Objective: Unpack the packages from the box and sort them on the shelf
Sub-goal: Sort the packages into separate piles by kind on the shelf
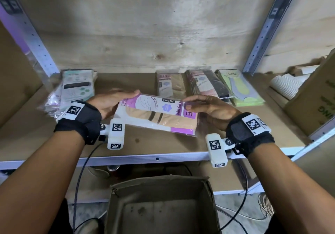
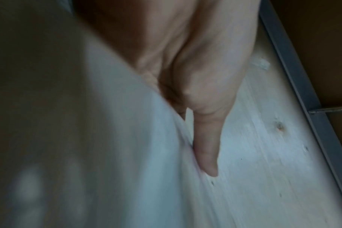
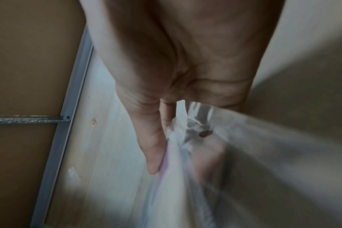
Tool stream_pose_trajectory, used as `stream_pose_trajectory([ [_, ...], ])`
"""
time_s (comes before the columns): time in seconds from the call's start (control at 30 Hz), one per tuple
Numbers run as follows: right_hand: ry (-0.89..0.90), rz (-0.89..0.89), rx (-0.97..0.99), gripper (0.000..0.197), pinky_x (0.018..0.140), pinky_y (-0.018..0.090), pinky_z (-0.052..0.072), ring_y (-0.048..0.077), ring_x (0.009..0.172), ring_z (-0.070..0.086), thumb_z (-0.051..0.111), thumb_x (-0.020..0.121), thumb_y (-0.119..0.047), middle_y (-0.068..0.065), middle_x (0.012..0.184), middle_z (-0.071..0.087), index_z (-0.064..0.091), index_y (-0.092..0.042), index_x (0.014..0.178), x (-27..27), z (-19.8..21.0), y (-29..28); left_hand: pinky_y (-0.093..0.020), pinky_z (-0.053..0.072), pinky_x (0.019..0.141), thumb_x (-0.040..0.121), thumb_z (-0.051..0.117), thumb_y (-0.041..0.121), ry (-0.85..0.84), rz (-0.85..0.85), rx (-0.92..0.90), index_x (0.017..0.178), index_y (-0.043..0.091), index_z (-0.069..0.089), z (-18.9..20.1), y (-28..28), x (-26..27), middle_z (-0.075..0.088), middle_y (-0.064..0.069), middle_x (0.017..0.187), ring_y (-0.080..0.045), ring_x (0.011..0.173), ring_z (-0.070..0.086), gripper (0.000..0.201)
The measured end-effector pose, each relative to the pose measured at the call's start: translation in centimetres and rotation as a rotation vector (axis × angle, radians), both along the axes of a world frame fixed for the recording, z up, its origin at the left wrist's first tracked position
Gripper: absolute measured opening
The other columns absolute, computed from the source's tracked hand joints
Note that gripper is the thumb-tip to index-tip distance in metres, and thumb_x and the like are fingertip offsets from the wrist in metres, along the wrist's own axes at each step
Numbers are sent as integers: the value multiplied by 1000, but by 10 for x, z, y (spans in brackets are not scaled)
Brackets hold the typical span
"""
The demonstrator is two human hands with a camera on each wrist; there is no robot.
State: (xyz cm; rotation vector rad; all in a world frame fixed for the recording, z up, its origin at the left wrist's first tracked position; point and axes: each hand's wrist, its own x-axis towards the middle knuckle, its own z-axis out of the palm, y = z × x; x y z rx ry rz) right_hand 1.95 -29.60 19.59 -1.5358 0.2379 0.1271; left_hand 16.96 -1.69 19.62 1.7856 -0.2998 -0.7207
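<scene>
We hold one packet [image 1: 155,115] above the shelf [image 1: 137,158], left hand [image 1: 110,103] and right hand [image 1: 208,107] pinching its ends; the box [image 1: 163,208] below looks empty, sorted stacks [image 1: 208,85] behind.

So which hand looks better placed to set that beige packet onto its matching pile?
Probably the right hand. It holds the beige packet's end nearest the matching beige pile, which lies centre-right; the left hand is on the far end, nearer the mint pile.

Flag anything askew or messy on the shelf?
The stack of clear-wrapped packets at the shelf's left end is splayed and leaning, unlike the three neat packets at right. The brown cardboard box below looks empty.
</scene>
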Motion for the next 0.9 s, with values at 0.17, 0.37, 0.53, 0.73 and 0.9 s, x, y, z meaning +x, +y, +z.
stream_pose_trajectory([
  [0.17, -56, -137, 61, 50, 89, 39, 52, 26, 104, 67, 76, 78, -18, 9, 111, 73, 60, -11, 125, -2, -2, 2, -42, 49, 100, 90, 64, 37, 6, 20, -89, 123, 9, 67, 4, 2, -5, 71, -14, 117, -32, 111, 66, 44],
  [0.37, -83, -179, 297, 22, 65, 28, 62, 32, 94, 73, 65, 90, -23, 12, 112, 73, 72, -15, 110, -2, -1, 7, -25, 59, 62, 92, 64, 25, 136, 202, -330, 122, 5, 66, 6, 5, -5, 72, -14, 113, -17, 83, 75, 36],
  [0.53, -110, -231, 294, 18, 67, 33, 62, 31, 87, 74, 63, 92, -17, 19, 105, 73, 65, -8, 108, 7, -5, 25, -24, 59, 72, 80, 64, -3, 192, 164, -468, 127, 4, 58, -4, -16, -21, 73, -14, 112, -17, 88, 75, 48],
  [0.73, -177, -256, 97, 17, 77, 38, 59, 28, 88, 72, 73, 84, -13, 16, 102, 75, 69, -8, 100, 15, -12, 43, -28, 58, 88, 71, 77, 4, 139, -6, -366, 136, 8, 52, -18, -35, -42, 71, -11, 119, -22, 108, 69, 69],
  [0.9, -190, -161, 112, 13, 70, 30, 57, 27, 87, 72, 70, 87, -8, 19, 102, 74, 69, -1, 98, 13, -14, 44, -24, 58, 74, 73, 77, 46, -2, 106, -228, 106, 23, 71, -12, -25, -31, 74, -4, 110, -16, 97, 72, 41],
])
